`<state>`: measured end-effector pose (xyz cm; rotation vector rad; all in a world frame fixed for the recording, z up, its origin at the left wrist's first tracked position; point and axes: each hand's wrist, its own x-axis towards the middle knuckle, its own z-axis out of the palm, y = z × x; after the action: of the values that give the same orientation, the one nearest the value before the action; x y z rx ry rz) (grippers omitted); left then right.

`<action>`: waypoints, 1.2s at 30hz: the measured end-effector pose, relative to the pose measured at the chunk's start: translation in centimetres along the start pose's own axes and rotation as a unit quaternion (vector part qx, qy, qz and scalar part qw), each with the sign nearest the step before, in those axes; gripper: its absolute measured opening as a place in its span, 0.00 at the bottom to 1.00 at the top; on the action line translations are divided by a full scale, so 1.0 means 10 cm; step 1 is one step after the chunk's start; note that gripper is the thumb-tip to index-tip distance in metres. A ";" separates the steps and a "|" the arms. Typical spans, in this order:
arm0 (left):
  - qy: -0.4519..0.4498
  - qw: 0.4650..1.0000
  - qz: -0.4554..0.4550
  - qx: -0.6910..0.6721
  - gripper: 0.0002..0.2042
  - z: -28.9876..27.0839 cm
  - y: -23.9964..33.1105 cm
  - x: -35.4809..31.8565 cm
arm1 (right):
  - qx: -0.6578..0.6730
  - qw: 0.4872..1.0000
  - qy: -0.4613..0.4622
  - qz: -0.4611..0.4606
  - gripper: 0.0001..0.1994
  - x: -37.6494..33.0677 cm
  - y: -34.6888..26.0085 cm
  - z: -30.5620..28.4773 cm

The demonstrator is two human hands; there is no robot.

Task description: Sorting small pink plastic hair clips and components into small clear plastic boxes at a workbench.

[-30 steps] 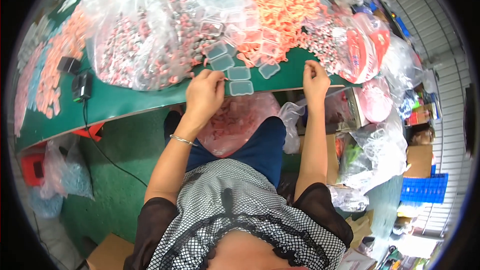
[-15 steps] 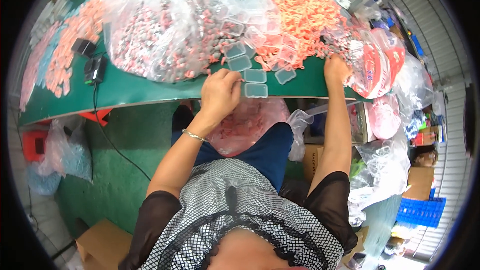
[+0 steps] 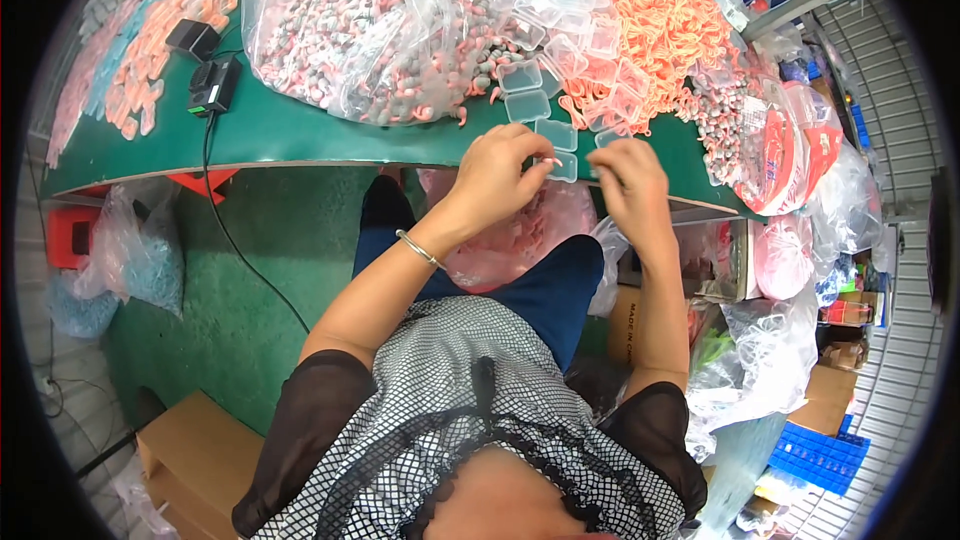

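Observation:
My left hand (image 3: 503, 175) is over the table's front edge. Its thumb and forefinger pinch a small pale-pink piece (image 3: 551, 161) above an open clear plastic box (image 3: 566, 168). A second clear box (image 3: 556, 134) adjoins that one, with two more beyond it. To the right, my right hand (image 3: 634, 188) has its fingers curled together, facing the left hand; anything held there is hidden by the fingers and blur. Partly behind those fingers lies another clear box (image 3: 610, 137).
A big clear bag (image 3: 370, 40) of small pink-and-grey pieces spills onto the green table (image 3: 320, 145). Orange looped cords (image 3: 665, 30) are heaped at the back right, beside a red-and-white bag (image 3: 785, 155). A black device (image 3: 212, 85) with a cable stands left. A pink bag (image 3: 520, 240) sits between my knees.
My right hand has come from the small pieces at the table's right to the clear boxes. My left hand has moved right, over the nearest box. The view has shifted slightly.

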<state>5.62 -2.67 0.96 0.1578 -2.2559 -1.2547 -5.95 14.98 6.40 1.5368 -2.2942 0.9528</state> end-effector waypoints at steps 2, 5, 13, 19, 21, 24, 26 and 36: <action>0.012 0.998 0.027 0.053 0.04 0.04 0.03 0.01 | 0.004 0.997 -0.071 -0.024 0.08 0.07 -0.07 0.10; 0.008 0.994 0.040 0.104 0.05 0.09 0.00 0.01 | -0.036 0.993 -0.102 -0.036 0.08 0.10 -0.02 0.21; -0.018 0.987 0.032 0.155 0.13 0.00 0.06 -0.01 | -0.013 0.997 -0.062 0.036 0.06 0.15 0.04 0.29; -0.041 0.981 0.062 0.179 0.21 0.01 0.01 0.02 | -0.272 0.962 0.005 -0.025 0.06 0.33 0.15 0.38; -0.052 0.980 0.061 0.181 0.22 0.00 0.00 0.03 | -0.322 0.946 0.008 -0.041 0.06 0.37 0.14 0.43; -0.059 0.979 0.072 0.179 0.22 -0.01 -0.02 0.01 | -0.325 0.945 0.000 -0.033 0.07 0.37 0.17 0.48; -0.057 0.981 0.068 0.170 0.22 0.00 -0.03 0.02 | -0.289 0.957 0.005 -0.006 0.06 0.36 0.23 0.49; -0.070 0.983 0.035 0.163 0.22 -0.03 -0.01 0.03 | -0.146 0.988 -0.018 -0.053 0.04 0.11 0.02 0.19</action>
<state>5.50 -3.11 1.14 0.1125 -2.5544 -0.8761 -6.29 13.08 5.45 1.5418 -2.2290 0.5382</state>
